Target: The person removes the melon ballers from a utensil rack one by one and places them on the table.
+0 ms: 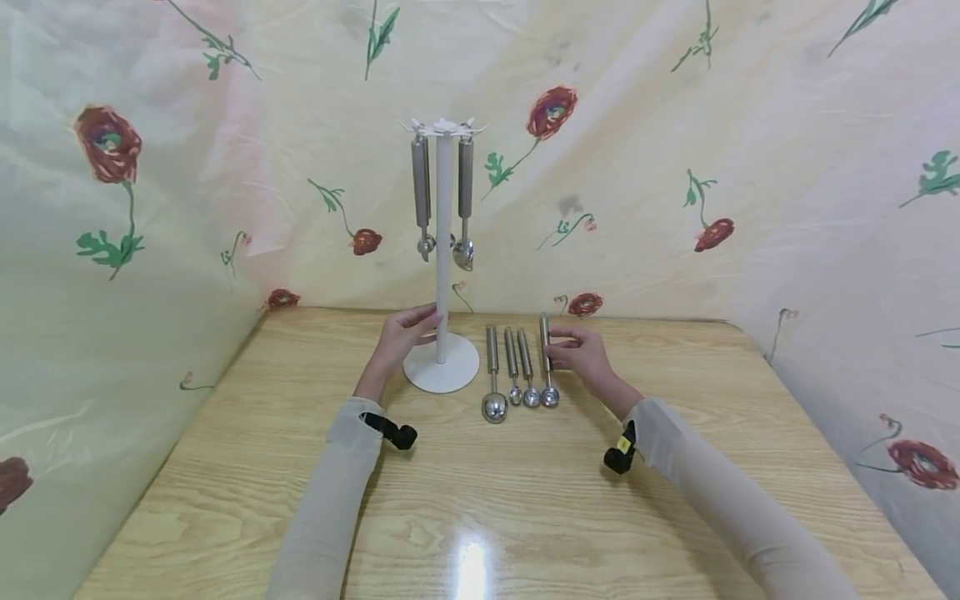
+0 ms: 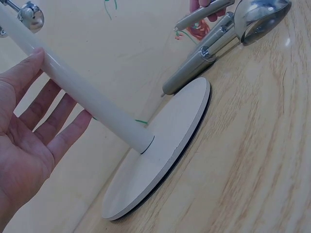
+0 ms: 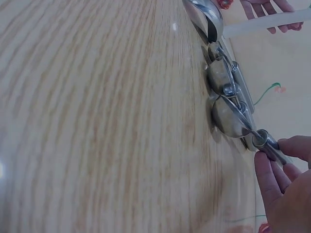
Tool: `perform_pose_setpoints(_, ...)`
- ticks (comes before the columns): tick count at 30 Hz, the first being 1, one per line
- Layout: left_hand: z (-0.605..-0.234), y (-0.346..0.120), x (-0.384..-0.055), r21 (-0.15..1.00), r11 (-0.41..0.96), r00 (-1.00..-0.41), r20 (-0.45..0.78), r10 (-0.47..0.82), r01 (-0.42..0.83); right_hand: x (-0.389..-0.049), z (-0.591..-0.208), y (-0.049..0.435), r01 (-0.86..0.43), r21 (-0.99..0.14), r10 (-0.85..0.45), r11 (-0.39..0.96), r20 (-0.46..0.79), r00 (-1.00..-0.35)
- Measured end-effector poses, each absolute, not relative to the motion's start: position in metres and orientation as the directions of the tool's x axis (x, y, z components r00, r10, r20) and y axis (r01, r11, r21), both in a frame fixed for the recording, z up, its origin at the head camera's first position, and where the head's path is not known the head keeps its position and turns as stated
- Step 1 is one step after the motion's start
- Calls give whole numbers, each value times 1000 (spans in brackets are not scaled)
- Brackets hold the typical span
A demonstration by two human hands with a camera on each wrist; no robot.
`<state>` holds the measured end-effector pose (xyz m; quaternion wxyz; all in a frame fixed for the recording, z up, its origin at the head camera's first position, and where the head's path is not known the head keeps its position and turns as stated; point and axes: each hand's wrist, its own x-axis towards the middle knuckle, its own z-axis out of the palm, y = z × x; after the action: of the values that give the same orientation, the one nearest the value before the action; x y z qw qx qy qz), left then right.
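Note:
A white utensil stand (image 1: 442, 242) rises upright from its round base (image 1: 427, 377). My left hand (image 1: 401, 340) is at the lower pole, the thumb on one side and the fingers behind it, as the left wrist view shows. On the table, my right hand (image 1: 588, 357) pinches the handle of an ice cream scoop (image 1: 550, 397), the rightmost of a row of steel utensils. The handle is tipped up a little, while the bowl (image 3: 229, 118) stays low at the tabletop. To its left lie two small scoops (image 1: 531, 397) (image 1: 515, 394) and a larger steel spoon (image 1: 495, 407).
Steel utensils (image 1: 465, 179) (image 1: 421, 183) hang by their handles from hooks (image 1: 442, 127) atop the stand. Behind the wooden table (image 1: 420, 500) hangs a flowered cloth (image 1: 637, 167), close to the table's back edge. Black wrist cameras (image 1: 400, 435) (image 1: 618, 458) sit on both sleeves.

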<state>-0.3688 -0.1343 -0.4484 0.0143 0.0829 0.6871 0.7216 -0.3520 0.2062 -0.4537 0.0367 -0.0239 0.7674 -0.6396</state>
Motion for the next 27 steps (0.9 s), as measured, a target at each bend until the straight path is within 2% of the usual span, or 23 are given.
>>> perform_pose_setpoints(15, -448, -135, -368, 994, -62, -987, 102, 123, 95, -356, -457, 202, 86, -955, -55, 284, -106, -993)
perform_pose_setpoints(27, -448, -134, -367, 994, -59, -987, 102, 124, 96, -356, -456, 193, 118, -942, -22, 315, -131, -991)
